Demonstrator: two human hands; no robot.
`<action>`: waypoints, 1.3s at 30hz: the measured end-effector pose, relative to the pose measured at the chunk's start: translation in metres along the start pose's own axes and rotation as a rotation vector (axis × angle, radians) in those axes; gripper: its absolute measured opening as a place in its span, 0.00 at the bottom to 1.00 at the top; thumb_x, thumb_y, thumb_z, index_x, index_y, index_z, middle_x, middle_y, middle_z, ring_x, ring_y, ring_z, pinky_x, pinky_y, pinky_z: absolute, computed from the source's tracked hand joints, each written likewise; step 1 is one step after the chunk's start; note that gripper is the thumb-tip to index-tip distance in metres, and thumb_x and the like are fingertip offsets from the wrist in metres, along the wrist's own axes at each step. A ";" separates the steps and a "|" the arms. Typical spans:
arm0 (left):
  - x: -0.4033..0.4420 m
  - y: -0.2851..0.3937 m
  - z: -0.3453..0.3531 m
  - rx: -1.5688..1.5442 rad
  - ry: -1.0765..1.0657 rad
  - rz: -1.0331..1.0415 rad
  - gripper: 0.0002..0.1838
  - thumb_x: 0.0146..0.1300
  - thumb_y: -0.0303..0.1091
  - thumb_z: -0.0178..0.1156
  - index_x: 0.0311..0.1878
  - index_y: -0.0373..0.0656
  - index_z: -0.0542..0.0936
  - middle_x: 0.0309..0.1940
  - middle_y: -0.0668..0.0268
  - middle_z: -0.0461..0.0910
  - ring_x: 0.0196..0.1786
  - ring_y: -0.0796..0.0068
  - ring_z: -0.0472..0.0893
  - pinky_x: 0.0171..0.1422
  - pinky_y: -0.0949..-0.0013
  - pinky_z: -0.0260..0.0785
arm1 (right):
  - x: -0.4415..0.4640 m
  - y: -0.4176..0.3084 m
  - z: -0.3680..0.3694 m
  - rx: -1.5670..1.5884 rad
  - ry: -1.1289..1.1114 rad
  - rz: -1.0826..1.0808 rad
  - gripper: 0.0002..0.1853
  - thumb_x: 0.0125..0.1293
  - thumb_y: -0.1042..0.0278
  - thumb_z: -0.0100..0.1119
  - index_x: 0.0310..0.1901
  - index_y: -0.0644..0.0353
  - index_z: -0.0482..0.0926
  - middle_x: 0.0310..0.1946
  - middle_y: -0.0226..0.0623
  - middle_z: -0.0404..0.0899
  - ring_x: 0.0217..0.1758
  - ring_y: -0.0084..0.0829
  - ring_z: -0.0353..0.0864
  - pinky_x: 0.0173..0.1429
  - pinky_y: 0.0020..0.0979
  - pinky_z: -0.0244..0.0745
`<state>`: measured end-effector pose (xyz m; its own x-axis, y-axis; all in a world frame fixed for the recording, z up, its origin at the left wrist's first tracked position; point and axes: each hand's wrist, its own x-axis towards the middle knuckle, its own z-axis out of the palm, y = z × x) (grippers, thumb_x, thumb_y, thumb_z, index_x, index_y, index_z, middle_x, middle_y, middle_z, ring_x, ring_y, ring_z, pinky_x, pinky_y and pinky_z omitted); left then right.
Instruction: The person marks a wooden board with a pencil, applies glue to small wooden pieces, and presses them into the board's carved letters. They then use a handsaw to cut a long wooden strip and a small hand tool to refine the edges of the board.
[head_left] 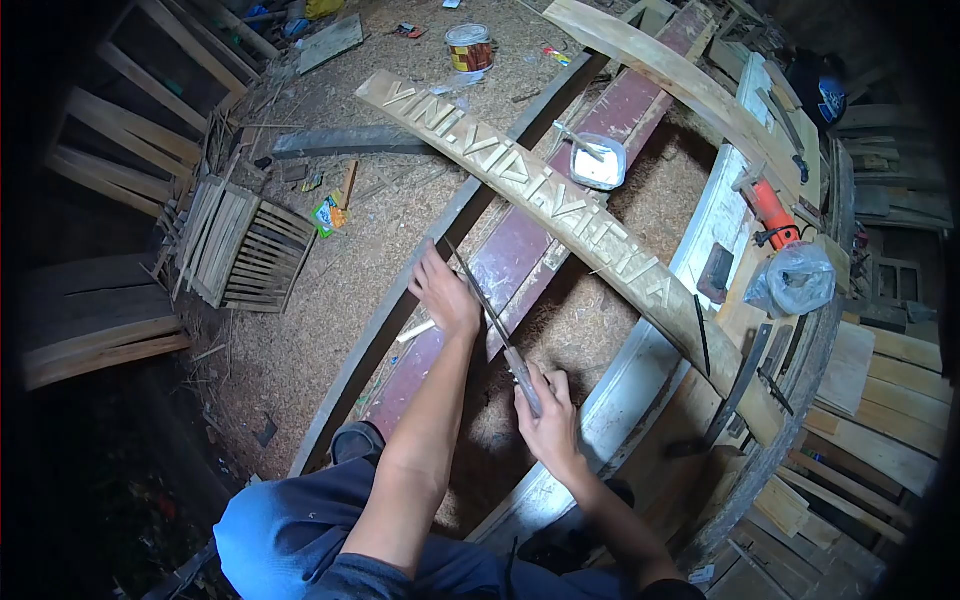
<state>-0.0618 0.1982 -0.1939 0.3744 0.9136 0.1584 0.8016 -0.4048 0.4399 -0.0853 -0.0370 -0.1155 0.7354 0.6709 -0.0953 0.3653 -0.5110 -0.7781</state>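
Note:
My right hand [550,415] is closed around the handle of a long, thin-bladed tool [490,308], which points up and to the left. Beside the tip of its blade, my left hand [445,292] is over the edge of the maroon board [510,255]; its fingers are bent, and whatever they may hold is too small to make out. Across the boards above both hands lies a long curved wooden plank [580,232] with raised letter-like strips along it. A square plastic tub of white paste [598,162] stands behind the plank.
An orange power tool [772,212] and a clear plastic bag [800,275] lie at the right. A slatted wooden crate [245,245] sits on the shavings-covered floor at left. A paint can [469,48] stands at the back. Loose planks [865,430] are stacked at the right.

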 end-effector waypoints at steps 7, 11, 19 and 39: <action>-0.001 0.002 -0.005 -0.111 -0.010 -0.062 0.48 0.53 0.18 0.67 0.79 0.33 0.60 0.65 0.50 0.74 0.73 0.49 0.68 0.83 0.48 0.50 | 0.024 -0.001 0.017 0.092 0.054 -0.022 0.24 0.72 0.68 0.66 0.68 0.54 0.77 0.46 0.49 0.75 0.41 0.56 0.85 0.42 0.50 0.81; -0.003 0.000 -0.002 -0.114 0.009 -0.031 0.49 0.54 0.15 0.65 0.81 0.36 0.58 0.67 0.49 0.73 0.74 0.47 0.66 0.84 0.49 0.50 | 0.005 0.006 0.003 0.033 0.010 -0.020 0.24 0.71 0.68 0.66 0.68 0.54 0.77 0.47 0.50 0.75 0.41 0.56 0.85 0.43 0.51 0.81; 0.000 0.009 -0.011 -0.185 0.025 -0.095 0.47 0.56 0.13 0.60 0.81 0.39 0.57 0.66 0.49 0.74 0.73 0.46 0.66 0.83 0.49 0.54 | 0.018 0.007 -0.008 0.216 0.039 0.094 0.21 0.72 0.68 0.67 0.64 0.61 0.83 0.42 0.44 0.76 0.42 0.38 0.83 0.45 0.36 0.79; -0.002 0.003 -0.004 -0.116 0.046 -0.026 0.48 0.55 0.15 0.64 0.81 0.39 0.59 0.61 0.51 0.76 0.71 0.50 0.70 0.84 0.50 0.51 | 0.029 0.007 0.016 0.046 0.056 -0.094 0.23 0.71 0.68 0.67 0.67 0.57 0.79 0.45 0.47 0.76 0.38 0.50 0.85 0.39 0.48 0.82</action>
<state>-0.0624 0.1956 -0.1893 0.3300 0.9256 0.1851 0.7504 -0.3762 0.5435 -0.0709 -0.0127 -0.1332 0.7302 0.6831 0.0137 0.4091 -0.4211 -0.8095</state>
